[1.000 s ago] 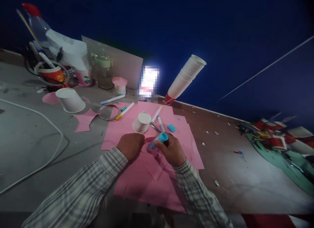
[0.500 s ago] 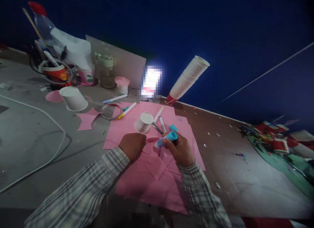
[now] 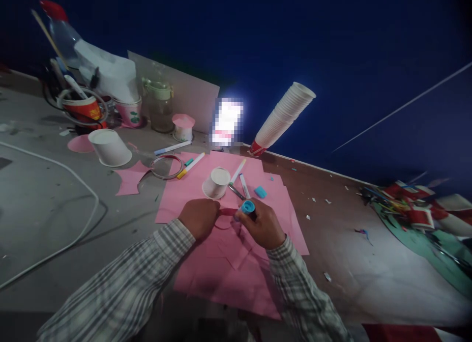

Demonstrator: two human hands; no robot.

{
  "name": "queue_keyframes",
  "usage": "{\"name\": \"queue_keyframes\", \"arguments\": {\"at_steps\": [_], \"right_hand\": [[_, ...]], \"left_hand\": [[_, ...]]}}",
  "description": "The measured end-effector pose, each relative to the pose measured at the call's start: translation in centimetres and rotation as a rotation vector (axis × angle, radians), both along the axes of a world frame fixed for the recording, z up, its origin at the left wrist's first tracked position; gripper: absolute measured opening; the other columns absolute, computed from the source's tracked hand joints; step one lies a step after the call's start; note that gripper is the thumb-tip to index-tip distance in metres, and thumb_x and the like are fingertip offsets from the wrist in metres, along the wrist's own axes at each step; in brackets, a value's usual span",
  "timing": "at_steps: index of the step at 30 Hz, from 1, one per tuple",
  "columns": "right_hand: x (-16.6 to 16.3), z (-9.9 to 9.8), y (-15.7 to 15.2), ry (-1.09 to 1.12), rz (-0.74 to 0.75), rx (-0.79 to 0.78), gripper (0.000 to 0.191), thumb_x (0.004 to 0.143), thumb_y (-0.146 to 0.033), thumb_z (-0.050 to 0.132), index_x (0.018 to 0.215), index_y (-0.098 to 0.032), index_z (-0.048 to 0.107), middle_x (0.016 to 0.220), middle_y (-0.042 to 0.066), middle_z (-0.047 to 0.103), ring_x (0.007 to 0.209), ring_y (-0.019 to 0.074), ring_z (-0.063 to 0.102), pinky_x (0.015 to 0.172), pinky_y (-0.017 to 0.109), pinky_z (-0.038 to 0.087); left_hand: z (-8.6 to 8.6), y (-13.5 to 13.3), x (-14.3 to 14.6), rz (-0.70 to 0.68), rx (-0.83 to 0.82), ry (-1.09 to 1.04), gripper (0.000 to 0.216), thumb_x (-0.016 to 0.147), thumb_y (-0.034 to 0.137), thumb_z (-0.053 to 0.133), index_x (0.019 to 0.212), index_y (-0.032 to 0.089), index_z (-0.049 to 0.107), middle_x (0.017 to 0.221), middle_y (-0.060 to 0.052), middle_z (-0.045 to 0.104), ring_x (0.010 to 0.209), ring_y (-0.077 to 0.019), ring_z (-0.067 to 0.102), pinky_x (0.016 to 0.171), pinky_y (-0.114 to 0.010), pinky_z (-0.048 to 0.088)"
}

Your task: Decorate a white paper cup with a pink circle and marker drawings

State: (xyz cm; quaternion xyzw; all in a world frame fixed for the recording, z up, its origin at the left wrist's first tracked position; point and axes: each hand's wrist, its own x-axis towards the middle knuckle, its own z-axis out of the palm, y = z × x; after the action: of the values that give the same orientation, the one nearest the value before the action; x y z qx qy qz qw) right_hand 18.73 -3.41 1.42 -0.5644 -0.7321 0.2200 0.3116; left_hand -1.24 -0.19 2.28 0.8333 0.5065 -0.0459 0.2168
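Observation:
My right hand (image 3: pixel 266 224) is closed around a glue stick (image 3: pixel 248 207), its blue end tilted up toward me. Its lower end points down at a small curved piece of pink paper (image 3: pixel 225 219). My left hand (image 3: pixel 199 218) pinches that piece at its left edge, over the pink sheets (image 3: pixel 258 302). Just beyond my hands stands a small upturned white paper cup (image 3: pixel 217 183). Scissors (image 3: pixel 236 191) lie partly hidden behind my right hand, beside a white marker (image 3: pixel 244 186). A blue cap (image 3: pixel 260 191) rests on the paper to the right.
A leaning stack of paper cups (image 3: pixel 283 117) and a lit phone (image 3: pixel 227 121) stand at the back. To the left are a larger upturned cup (image 3: pixel 109 148), a roll of tape (image 3: pixel 166 167), a glass jar (image 3: pixel 160 108) and a white cable (image 3: pixel 86 187). Cluttered supplies lie far right.
The glue stick has moved left and tipped more upright, bringing its lower end over the pink piece. My left hand has stayed in place.

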Motion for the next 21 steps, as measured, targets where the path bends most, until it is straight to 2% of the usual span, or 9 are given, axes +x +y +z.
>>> {"name": "queue_keyframes", "arguments": {"at_steps": [2,5,8,10,13,16,18,21], "right_hand": [[0.4,0.4,-0.1,0.114,-0.046,-0.034,0.019,0.087,-0.038,0.068,0.078,-0.022,0.067,0.069,0.002,0.069,0.061,0.0170,0.058,0.061,0.030,0.048],[1.1,0.6,0.0,0.424,-0.134,-0.142,0.026,0.088,-0.047,0.070,0.080,-0.022,0.071,0.064,0.000,0.068,0.058,0.0165,0.059,0.058,0.029,0.051],[1.8,0.1,0.5,0.747,-0.189,-0.302,0.041,0.081,-0.061,0.075,0.084,-0.020,0.074,0.053,-0.003,0.058,0.045,0.0127,0.047,0.043,0.026,0.041],[2.1,-0.4,1.0,0.884,-0.181,-0.385,0.050,0.075,-0.068,0.077,0.084,-0.019,0.074,0.053,-0.004,0.055,0.041,0.0103,0.038,0.040,0.026,0.035],[2.2,-1.0,1.4,0.882,-0.120,-0.446,0.055,0.075,-0.073,0.070,0.082,-0.019,0.075,0.063,0.002,0.063,0.045,0.0109,0.040,0.042,0.027,0.038],[2.1,-0.7,1.0,0.758,-0.020,-0.454,0.058,0.077,-0.074,0.064,0.077,-0.018,0.077,0.092,0.012,0.073,0.055,0.0134,0.049,0.045,0.027,0.041],[1.9,-0.1,0.6,0.700,0.052,-0.467,0.054,0.076,-0.069,0.067,0.078,-0.017,0.080,0.114,0.014,0.073,0.059,0.0132,0.051,0.048,0.027,0.043],[1.7,0.8,0.0,0.615,0.073,-0.432,0.041,0.076,-0.057,0.073,0.084,-0.019,0.084,0.126,0.012,0.069,0.067,0.0147,0.056,0.054,0.027,0.048]], "left_hand": [[-0.2,0.0,0.0,0.007,0.005,-0.015,0.036,0.104,0.031,0.043,0.100,0.015,0.075,0.104,-0.020,0.080,0.100,-0.0333,0.076,0.080,-0.040,0.053],[-0.4,0.0,-0.1,0.006,0.015,-0.014,0.037,0.104,0.031,0.042,0.098,0.016,0.075,0.102,-0.020,0.079,0.099,-0.0338,0.076,0.078,-0.040,0.053],[-0.5,0.0,-0.2,0.007,0.011,0.001,0.037,0.103,0.033,0.042,0.099,0.017,0.074,0.103,-0.018,0.080,0.099,-0.0326,0.076,0.077,-0.039,0.053],[-0.5,0.1,-0.3,0.021,-0.003,-0.003,0.035,0.103,0.033,0.043,0.102,0.017,0.074,0.105,-0.017,0.080,0.099,-0.0316,0.076,0.078,-0.038,0.053],[-0.9,0.2,-0.6,0.024,0.003,-0.050,0.035,0.103,0.034,0.041,0.105,0.018,0.072,0.108,-0.016,0.079,0.101,-0.0311,0.075,0.079,-0.038,0.052],[-1.3,0.3,-1.2,0.009,0.020,-0.135,0.034,0.101,0.036,0.042,0.103,0.019,0.071,0.103,-0.014,0.079,0.097,-0.0296,0.074,0.078,-0.037,0.051],[-1.5,0.4,-1.6,-0.005,-0.001,-0.183,0.030,0.099,0.037,0.046,0.096,0.020,0.070,0.096,-0.012,0.078,0.091,-0.0274,0.072,0.075,-0.035,0.049],[-1.4,0.5,-1.8,-0.028,-0.035,-0.244,0.024,0.096,0.036,0.050,0.086,0.021,0.067,0.086,-0.007,0.075,0.082,-0.0240,0.069,0.069,-0.033,0.045]]}}
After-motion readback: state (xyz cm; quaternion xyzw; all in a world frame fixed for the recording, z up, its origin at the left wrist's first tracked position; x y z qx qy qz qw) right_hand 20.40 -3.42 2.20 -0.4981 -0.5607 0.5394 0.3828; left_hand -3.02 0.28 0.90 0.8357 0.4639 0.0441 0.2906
